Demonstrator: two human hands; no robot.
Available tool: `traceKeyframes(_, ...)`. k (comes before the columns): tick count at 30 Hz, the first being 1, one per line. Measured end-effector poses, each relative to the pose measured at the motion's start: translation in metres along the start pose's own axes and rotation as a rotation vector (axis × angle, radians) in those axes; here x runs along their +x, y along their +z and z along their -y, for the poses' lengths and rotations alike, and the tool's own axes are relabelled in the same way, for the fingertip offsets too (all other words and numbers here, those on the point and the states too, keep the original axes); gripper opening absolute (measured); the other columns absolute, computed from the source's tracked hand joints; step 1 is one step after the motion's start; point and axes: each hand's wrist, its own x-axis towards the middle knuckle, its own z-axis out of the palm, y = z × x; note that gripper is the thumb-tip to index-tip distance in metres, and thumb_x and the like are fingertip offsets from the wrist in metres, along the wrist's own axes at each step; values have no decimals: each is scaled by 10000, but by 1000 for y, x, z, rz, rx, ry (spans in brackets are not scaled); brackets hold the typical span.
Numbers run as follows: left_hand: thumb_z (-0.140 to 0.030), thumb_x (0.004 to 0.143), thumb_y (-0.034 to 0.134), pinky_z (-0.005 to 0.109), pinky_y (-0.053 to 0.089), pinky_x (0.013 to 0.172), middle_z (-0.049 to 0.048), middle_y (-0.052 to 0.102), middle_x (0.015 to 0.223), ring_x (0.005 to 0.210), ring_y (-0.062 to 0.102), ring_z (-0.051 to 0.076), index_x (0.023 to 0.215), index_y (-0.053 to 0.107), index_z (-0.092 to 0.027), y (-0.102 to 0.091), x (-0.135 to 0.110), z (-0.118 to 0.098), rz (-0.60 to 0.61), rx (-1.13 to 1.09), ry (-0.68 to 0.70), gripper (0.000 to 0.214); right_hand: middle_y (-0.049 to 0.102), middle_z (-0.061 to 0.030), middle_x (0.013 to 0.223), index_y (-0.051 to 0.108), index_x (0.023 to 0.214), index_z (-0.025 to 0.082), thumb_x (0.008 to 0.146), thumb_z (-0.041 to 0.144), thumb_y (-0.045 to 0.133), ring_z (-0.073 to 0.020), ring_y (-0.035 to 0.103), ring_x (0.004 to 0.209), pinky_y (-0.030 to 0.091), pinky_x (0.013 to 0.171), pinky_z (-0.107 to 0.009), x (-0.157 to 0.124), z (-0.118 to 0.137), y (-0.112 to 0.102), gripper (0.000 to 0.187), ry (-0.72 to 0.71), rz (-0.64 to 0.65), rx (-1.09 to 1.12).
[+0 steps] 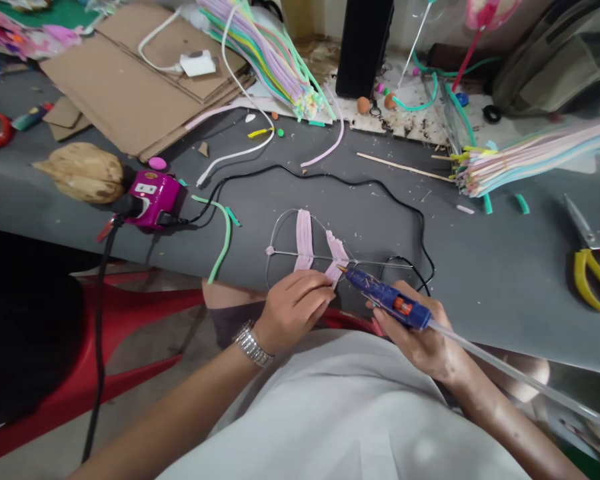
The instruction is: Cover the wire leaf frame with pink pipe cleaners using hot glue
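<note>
Blue plastic glue gun (387,301) lay clasped in my right hand (427,343), nozzle touching pink straw strips (305,240) on a wire frame (320,257). My left hand (293,307) pinched those strips.

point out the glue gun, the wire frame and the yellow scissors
glue gun (390,303): head view, on its blue body
wire frame (305,239): head view, on its left pink band
yellow scissors (581,275): head view, on the yellow handle
</note>
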Motion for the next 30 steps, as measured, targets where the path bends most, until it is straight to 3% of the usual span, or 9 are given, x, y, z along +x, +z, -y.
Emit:
traceKeyframes(4, -106, 916, 679, 372, 616, 858, 91, 760, 986, 958, 699, 204, 974, 682, -185, 0, 3, -3, 6, 25, 5, 98, 528, 41, 666, 521, 824, 233, 955, 237, 597, -116, 507, 538, 392, 529, -259, -7, -2, -7, 152, -66, 38, -33)
traceKeyframes(14, -120, 924, 669, 393, 617, 864, 103, 756, 1031, 976, 692, 212, 1005, 679, -183, -1, 2, -5, 12, 28, -5, 103, 517, 29, 691, 520, 835, 234, 869, 141, 583, -132, 486, 567, 348, 538, -278, -17, -5, -4, 117, -113, 99, -155)
traceKeyframes(30, -76, 908, 663, 420, 610, 878, 124, 748, 1075, 1013, 675, 235, 1006, 664, -166, -2, 2, -8, 32, -4, -23, 134, 557, -19, 826, 520, 888, 228, 891, 92, 541, -171, 594, 690, 452, 622, -298, -10, 0, 2, 138, -126, 103, -151)
